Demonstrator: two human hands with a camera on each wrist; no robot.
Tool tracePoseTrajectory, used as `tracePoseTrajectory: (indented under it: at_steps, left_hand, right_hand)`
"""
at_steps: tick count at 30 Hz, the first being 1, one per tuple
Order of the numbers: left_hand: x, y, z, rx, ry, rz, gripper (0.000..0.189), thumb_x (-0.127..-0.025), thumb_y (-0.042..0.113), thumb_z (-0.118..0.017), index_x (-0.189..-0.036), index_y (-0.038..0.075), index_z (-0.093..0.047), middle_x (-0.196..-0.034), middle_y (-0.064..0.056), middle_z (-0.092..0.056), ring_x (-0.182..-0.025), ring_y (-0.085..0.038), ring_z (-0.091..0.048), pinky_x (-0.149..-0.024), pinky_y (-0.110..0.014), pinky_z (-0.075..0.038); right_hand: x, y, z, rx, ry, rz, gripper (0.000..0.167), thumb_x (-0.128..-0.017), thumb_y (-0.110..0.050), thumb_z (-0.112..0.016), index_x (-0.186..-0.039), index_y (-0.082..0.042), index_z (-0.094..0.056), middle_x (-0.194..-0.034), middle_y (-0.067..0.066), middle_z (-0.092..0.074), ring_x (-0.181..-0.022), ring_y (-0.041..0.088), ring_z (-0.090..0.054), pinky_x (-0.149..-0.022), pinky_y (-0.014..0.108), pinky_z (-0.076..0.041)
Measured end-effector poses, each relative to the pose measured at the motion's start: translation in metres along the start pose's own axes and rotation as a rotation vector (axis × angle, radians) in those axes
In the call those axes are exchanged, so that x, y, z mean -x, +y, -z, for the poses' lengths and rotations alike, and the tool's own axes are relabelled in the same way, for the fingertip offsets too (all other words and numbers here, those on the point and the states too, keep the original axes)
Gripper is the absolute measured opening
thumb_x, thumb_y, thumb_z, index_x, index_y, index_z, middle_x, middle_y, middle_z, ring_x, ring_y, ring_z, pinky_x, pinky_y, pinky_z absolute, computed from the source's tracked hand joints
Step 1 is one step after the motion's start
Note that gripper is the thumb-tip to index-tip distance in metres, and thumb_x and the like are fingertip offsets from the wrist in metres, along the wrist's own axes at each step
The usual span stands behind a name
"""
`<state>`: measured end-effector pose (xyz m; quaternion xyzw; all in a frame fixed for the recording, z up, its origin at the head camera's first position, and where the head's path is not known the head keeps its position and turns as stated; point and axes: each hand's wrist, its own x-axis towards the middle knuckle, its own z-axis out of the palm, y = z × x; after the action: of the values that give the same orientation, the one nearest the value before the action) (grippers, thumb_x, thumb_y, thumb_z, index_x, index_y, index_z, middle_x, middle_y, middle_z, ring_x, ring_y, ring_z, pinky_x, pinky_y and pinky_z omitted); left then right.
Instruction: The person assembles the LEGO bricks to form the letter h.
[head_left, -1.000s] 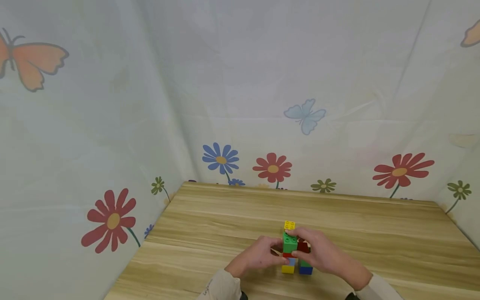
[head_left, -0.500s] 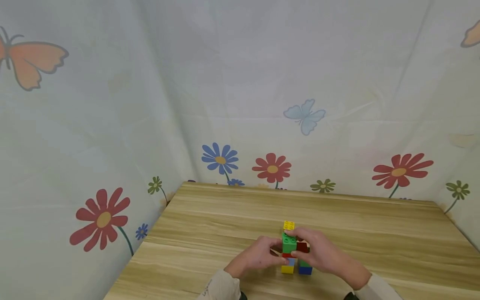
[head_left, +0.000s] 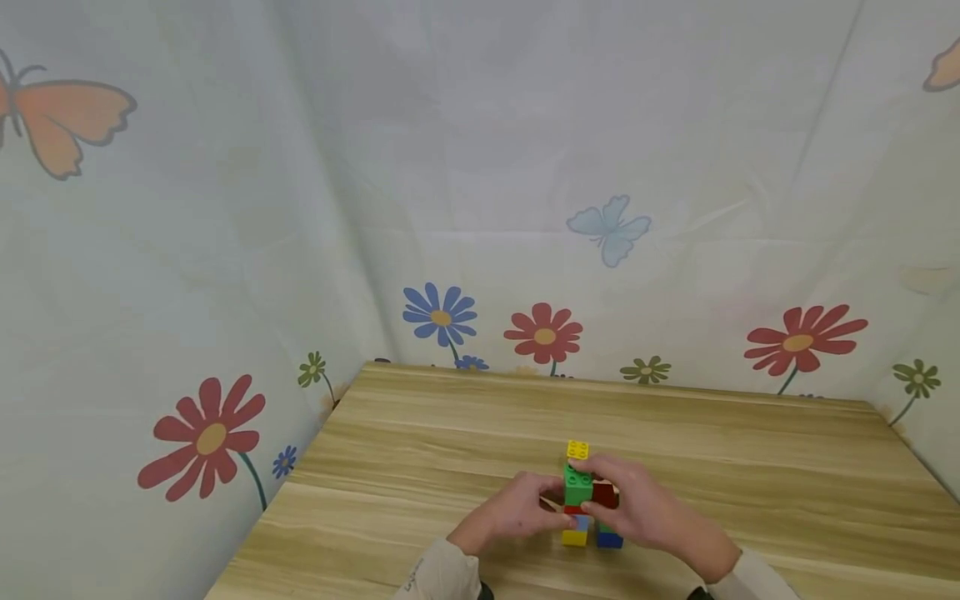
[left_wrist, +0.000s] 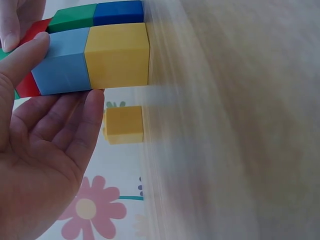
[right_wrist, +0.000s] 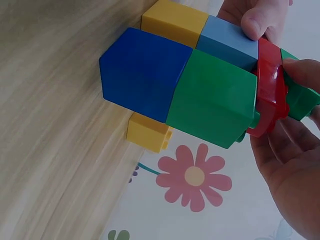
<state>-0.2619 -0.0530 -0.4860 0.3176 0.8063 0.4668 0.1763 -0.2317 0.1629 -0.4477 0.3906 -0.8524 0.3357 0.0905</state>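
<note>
A stack of toy building bricks stands on the table with two columns side by side. The left column has a yellow brick [left_wrist: 120,55] at the bottom and a light blue brick [left_wrist: 62,62] above. The right column has a blue brick [right_wrist: 142,75] under a green brick [right_wrist: 212,97]. A red brick [right_wrist: 270,95] lies above, with some studs of the right column showing beside it. My left hand [head_left: 521,507] grips the light blue brick between thumb and fingers. My right hand [head_left: 641,504] pinches the top green brick [head_left: 578,487] above the red one.
A separate yellow brick [head_left: 577,450] stands on the wooden table [head_left: 450,425] just behind the stack. A pale curtain [head_left: 480,167] printed with flowers and butterflies hangs behind the table and along its left and right sides.
</note>
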Motion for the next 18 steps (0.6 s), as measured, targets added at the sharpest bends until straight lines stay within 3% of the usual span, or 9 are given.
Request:
tracePoseTrajectory:
  at_steps: [13,18]
  left_hand:
    - [0.0020,0.0022,0.0026,-0.010,0.021,-0.026,0.029,-0.084,0.017,-0.073,-0.112,0.014,-0.064,-0.103,0.010,-0.065,-0.093,-0.001,-0.059,-0.076,-0.018,-0.049]
    - [0.0036,0.0005,0.0054,0.000,0.028,-0.002,0.031,-0.085,0.019,-0.072,-0.115,0.017,-0.063,-0.103,0.012,-0.064,-0.094,-0.001,-0.059,-0.078,-0.019,-0.049]
  right_hand:
    - [-0.0005,-0.0021,0.0031,-0.013,-0.035,-0.071,0.050,-0.085,-0.019,-0.072,-0.131,-0.014,-0.052,-0.122,-0.004,-0.058,-0.098,0.010,-0.057,-0.081,0.030,-0.052]
    - [0.0010,0.0040,0.0081,-0.076,0.000,-0.071,0.043,-0.090,-0.026,-0.066,-0.128,-0.009,-0.054,-0.119,-0.003,-0.060,-0.097,0.015,-0.059,-0.079,0.033,-0.052]
